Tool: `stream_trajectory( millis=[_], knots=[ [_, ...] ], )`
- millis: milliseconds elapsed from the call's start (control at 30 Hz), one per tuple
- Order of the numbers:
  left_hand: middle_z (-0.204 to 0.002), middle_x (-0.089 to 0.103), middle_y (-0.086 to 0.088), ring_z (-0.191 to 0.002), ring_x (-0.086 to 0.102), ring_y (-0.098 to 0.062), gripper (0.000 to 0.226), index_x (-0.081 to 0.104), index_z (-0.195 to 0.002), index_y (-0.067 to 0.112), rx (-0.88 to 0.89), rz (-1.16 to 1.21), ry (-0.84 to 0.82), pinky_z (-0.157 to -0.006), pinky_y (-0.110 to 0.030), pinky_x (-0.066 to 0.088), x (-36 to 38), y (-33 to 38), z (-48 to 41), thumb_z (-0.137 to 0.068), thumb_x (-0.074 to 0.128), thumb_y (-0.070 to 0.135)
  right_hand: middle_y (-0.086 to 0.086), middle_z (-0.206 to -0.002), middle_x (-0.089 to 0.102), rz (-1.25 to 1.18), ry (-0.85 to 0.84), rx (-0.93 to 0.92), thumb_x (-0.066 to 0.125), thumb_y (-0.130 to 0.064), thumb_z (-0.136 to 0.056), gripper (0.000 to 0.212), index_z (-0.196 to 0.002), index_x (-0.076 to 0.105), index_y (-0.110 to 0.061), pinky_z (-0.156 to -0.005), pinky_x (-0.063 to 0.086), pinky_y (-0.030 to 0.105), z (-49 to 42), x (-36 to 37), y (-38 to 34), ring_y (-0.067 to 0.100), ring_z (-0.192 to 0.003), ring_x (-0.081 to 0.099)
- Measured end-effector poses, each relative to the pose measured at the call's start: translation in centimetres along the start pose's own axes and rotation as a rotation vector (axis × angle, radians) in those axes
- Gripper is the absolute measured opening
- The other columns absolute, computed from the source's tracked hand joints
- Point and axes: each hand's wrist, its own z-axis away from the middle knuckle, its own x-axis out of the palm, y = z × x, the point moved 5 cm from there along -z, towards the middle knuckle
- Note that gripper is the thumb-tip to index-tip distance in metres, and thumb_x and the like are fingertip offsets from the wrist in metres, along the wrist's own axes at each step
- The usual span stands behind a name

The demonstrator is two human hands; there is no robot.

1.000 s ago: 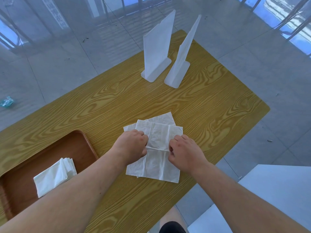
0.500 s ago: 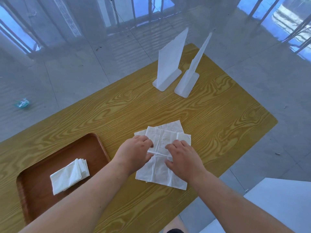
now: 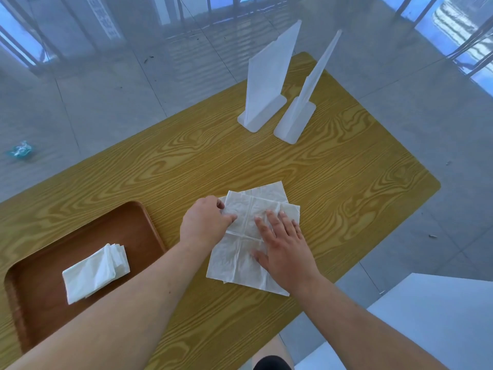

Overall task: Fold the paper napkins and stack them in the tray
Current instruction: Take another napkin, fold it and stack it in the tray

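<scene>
Under both hands on desk (image 3: 346, 188): top napkin (image 3: 248, 236) half-folded, left hand (image 3: 205, 222) pinching flap, right hand (image 3: 282, 247) pressing flat, fingers spread; folded napkins (image 3: 93, 273) in tray (image 3: 34, 313) left of left hand; loose napkins (image 3: 269, 189) beneath remain.

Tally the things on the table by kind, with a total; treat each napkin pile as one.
Tray: 1
Folded napkin stack, in the tray: 1
Unfolded napkin pile, under both hands: 1
White upright stands: 2
Total: 5
</scene>
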Motion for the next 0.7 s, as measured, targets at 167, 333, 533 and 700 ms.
stream_trajectory(
  millis=[167,333,533,700],
  knots=[
    [-0.090,0.070,0.005,-0.079,0.065,-0.014,0.026,0.065,-0.090,0.023,-0.172,0.008,-0.077,-0.060,-0.032,0.047,0.2,0.2,-1.3,-0.086,0.081,0.042,0.007,-0.177,-0.001,0.012,-0.016,0.008,0.034,-0.062,-0.104,0.079,-0.167,0.003,-0.028,-0.131,0.000,0.051,-0.1,0.1,0.0,0.030,-0.162,-0.007],
    [-0.080,0.070,0.002,-0.069,0.064,-0.015,0.027,0.065,-0.081,0.021,-0.228,0.035,-0.042,-0.053,-0.030,0.044,0.0,0.6,-1.5,-0.083,0.084,0.039,0.008,-0.177,0.001,0.019,-0.011,0.003,0.029,-0.063,-0.103,0.077,-0.167,0.008,-0.027,-0.129,-0.004,0.050,0.0,0.1,0.1,0.031,-0.162,-0.007],
    [-0.085,0.071,0.003,-0.076,0.067,-0.017,0.019,0.069,-0.087,0.021,-0.191,-0.001,-0.075,-0.059,-0.033,0.051,0.2,1.3,-1.5,-0.089,0.078,0.037,0.009,-0.177,-0.001,0.028,-0.008,-0.010,0.032,-0.061,-0.105,0.074,-0.167,0.010,-0.027,-0.127,-0.009,0.049,0.1,0.6,0.2,0.032,-0.162,-0.008],
    [-0.086,0.069,0.008,-0.078,0.065,-0.014,0.016,0.064,-0.083,0.026,-0.079,0.027,-0.016,-0.060,-0.032,0.048,0.1,1.6,-0.7,-0.090,0.075,0.036,0.009,-0.177,-0.002,0.036,-0.015,-0.003,0.036,-0.060,-0.106,0.075,-0.167,0.009,-0.027,-0.128,-0.008,0.050,0.0,0.6,0.3,0.033,-0.162,-0.008]
  ],
)
